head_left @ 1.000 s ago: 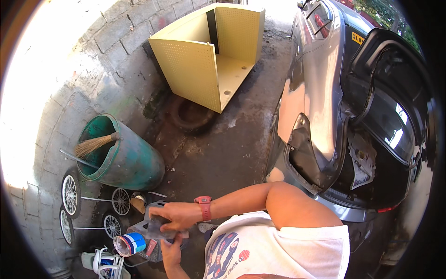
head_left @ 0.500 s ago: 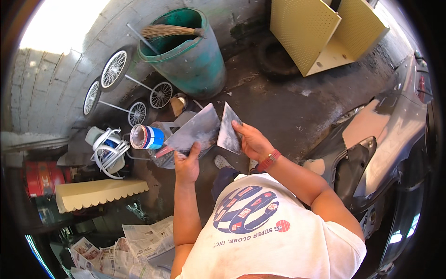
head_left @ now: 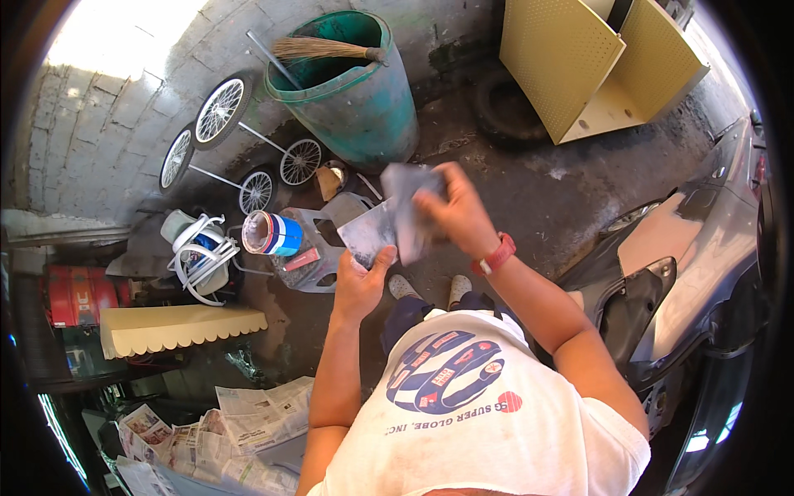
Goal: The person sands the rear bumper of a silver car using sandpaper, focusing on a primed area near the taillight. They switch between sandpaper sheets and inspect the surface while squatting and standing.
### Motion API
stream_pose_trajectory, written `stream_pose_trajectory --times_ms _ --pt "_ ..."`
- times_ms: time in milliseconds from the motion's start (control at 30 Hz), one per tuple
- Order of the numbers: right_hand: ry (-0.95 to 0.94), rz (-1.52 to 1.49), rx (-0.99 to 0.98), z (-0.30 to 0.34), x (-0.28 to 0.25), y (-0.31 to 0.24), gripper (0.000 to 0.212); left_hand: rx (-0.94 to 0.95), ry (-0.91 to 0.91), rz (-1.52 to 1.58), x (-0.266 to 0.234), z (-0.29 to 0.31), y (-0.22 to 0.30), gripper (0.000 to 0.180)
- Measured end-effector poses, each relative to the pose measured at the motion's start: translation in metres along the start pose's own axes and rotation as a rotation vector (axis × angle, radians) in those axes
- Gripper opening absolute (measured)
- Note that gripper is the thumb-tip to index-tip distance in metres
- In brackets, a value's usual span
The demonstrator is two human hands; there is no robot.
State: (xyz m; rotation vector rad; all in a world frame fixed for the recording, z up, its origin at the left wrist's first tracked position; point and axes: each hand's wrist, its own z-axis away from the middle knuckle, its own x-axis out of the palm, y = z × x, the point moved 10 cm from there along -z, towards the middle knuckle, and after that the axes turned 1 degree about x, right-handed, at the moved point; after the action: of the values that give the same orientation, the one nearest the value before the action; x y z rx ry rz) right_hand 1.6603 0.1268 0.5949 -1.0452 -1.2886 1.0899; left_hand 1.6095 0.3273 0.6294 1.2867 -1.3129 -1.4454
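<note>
In front of my shirt, my left hand (head_left: 361, 283) grips a flat grey plate (head_left: 368, 231) by its near edge, with the thumb on top. My right hand (head_left: 465, 217) holds a second flat grey plate (head_left: 408, 186), smeared by motion. This second plate overlaps the right side of the first; whether the two touch, I cannot tell. Just beyond and left of my left hand stands a grey plastic stool (head_left: 313, 278). On it are a blue and white can (head_left: 285, 236) and a small red strip-shaped object (head_left: 302, 259).
A green drum (head_left: 364, 116) with a stick broom (head_left: 322, 50) stands by the block wall. Left are white-spoked wheels (head_left: 219, 112) and a white tubular frame (head_left: 203, 260). A car body (head_left: 662, 240) lies right; a yellow perforated cabinet (head_left: 558, 66) stands far right. Newspapers (head_left: 265, 417) lie lower left.
The two plates, held apart before, now overlap. My left hand moved right, uncovering the stool and the red strip. My right hand moved slightly right and up, its plate turning.
</note>
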Motion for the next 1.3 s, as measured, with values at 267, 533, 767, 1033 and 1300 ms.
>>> stream_pose_trajectory --times_ms 267,533,767,1033,1300 --pt "-0.111 0.175 -0.248 0.005 0.035 -0.023 0.039 -0.171 -0.039 -0.059 0.005 0.005 -0.023 0.026" --pt "-0.188 0.317 -0.369 -0.008 0.019 -0.065 0.028 -0.310 -0.077 0.218 -0.006 0.021 -0.049 0.029" --pt "-0.580 -0.078 0.136 0.013 0.025 0.018 0.030 -0.254 0.240 0.478 -0.059 0.015 -0.051 0.031" --pt "-0.258 0.741 -0.766 0.095 0.093 -0.078 0.054 0.118 0.066 -0.503 -0.040 0.008 -0.006 0.029" --pt "-0.060 0.940 0.190 0.002 -0.043 0.086 0.047 -0.101 0.126 0.058 -0.027 0.026 -0.020 0.036"
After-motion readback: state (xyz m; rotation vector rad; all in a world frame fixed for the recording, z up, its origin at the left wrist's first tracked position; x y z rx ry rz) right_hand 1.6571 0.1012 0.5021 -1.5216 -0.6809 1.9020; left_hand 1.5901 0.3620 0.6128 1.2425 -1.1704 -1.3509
